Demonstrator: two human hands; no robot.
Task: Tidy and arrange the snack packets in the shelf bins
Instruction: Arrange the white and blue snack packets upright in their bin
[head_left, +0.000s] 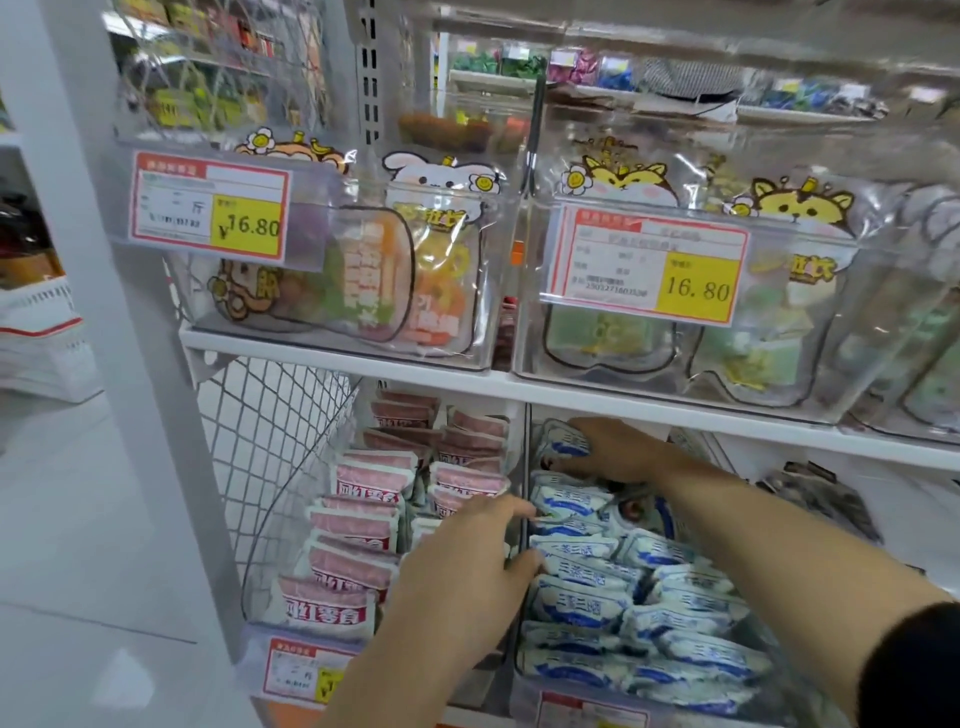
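**Head view**

1. Left hand (462, 564), at 6 o'clock. Grip spread: thumb and forefinger stand apart, the fingers nearly straight, back of the hand up. Its fingertips (522, 506) reach over the thin divider (526, 457) between the two lower bins. They touch the left ends of the blue-and-white snack packets (597, 608). The bare forearm rises from the bottom edge.

2. Right hand (613, 449), at 4 o'clock. Grip closed on a rear packet (563, 441) of the same blue-and-white kind. The palm faces down and the fingers curl over the packet's edge. The hand sits at the back of the bin, just below the white shelf board (467, 382). The forearm enters from the 5 o'clock corner, with a black sleeve (914, 670) at the frame edge.

3. Task items. The blue-and-white snack packets fill the clear plastic right-hand bin (522, 680) at 5 o'clock. They overlap in rows from front to back, and several are tilted. The pink-and-white snack packets (363, 478) stand in two columns in the adjoining left-hand bin (254, 644) at 7 o'clock. A white wire mesh panel (280, 441) is just beside them at 8 o'clock.

4. Upper shelf. Two clear upper bins (498, 291) at 10 and 2 o'clock hold cartoon-animal pouches (441, 249). Each bin carries a red-framed price label (210, 210) marked 16.80.
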